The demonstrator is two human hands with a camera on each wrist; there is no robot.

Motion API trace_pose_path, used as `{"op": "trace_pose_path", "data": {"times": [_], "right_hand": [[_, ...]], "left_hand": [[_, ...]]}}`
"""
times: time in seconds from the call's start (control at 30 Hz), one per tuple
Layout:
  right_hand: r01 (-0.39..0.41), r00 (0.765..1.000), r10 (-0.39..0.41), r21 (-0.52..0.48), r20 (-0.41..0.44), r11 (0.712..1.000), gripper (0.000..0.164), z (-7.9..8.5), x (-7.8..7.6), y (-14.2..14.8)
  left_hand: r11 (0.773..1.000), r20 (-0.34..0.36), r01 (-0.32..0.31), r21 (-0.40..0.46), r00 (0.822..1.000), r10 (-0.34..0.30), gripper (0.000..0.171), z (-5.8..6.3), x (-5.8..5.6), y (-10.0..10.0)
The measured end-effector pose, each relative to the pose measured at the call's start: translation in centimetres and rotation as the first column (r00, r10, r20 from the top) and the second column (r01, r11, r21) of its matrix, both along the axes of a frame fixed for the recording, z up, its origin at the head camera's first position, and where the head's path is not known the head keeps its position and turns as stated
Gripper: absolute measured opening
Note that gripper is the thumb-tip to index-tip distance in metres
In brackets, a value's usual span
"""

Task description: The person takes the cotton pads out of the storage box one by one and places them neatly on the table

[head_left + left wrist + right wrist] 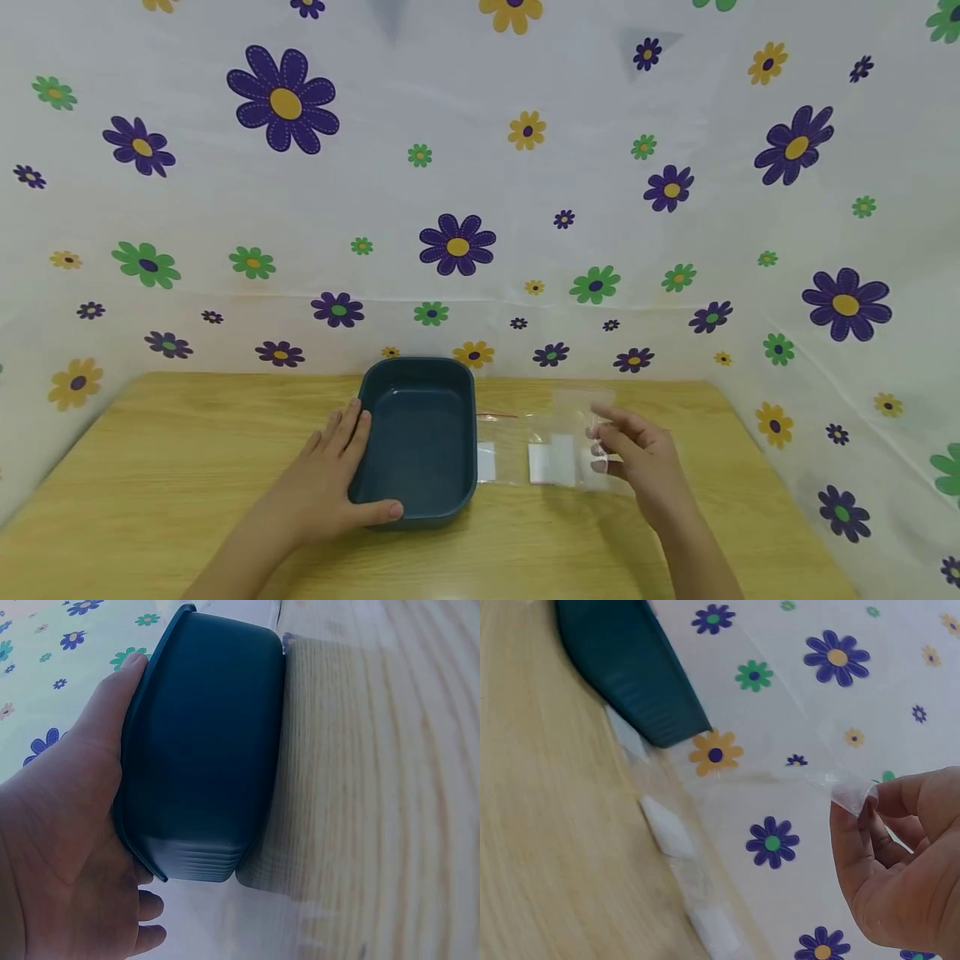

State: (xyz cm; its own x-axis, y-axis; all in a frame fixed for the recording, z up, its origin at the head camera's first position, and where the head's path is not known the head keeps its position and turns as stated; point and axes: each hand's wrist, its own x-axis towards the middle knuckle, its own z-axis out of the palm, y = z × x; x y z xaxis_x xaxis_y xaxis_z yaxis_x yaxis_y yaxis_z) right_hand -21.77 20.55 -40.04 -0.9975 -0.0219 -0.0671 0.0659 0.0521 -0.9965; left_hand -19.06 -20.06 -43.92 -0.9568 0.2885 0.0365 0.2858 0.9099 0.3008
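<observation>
A dark blue-green rectangular tub (420, 442) stands upright on the table. My left hand (330, 471) rests against its left side, fingers spread along the left rim and thumb over the front corner. In the left wrist view, that thumb (112, 705) lies along the tub's rim. On the tub's right lie clear plastic bags (506, 429) with white rectangles on or in them. At the right end of this row, my right hand (641, 458) pinches the edge of a clear plastic bag (855, 795) between thumb and fingertips, drawing it up off the table.
The wooden table (217, 442) extends to both sides and in front of the tub. Behind it and along the sides hangs a white cloth (375, 192) with purple, green and yellow flowers. The tub's far edge stands close to that cloth.
</observation>
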Motion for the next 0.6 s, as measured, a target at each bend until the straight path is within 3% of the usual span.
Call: {"op": "trace_pose_path", "data": {"times": [0.27, 0.6], "right_hand": [[0.059, 0.997, -0.059, 0.000, -0.042, 0.998, 0.035, 0.1, -0.6, 2.6], [0.109, 0.994, -0.109, -0.114, 0.007, 0.987, 0.035, 0.0, -0.8, 5.6]], "left_hand": [[1.000, 0.009, -0.007, -0.010, 1.000, 0.008, 0.130, 0.5, 0.1, -0.2], [1.000, 0.029, -0.004, -0.002, 1.000, 0.004, 0.129, 0.7, 0.1, 0.1]]}}
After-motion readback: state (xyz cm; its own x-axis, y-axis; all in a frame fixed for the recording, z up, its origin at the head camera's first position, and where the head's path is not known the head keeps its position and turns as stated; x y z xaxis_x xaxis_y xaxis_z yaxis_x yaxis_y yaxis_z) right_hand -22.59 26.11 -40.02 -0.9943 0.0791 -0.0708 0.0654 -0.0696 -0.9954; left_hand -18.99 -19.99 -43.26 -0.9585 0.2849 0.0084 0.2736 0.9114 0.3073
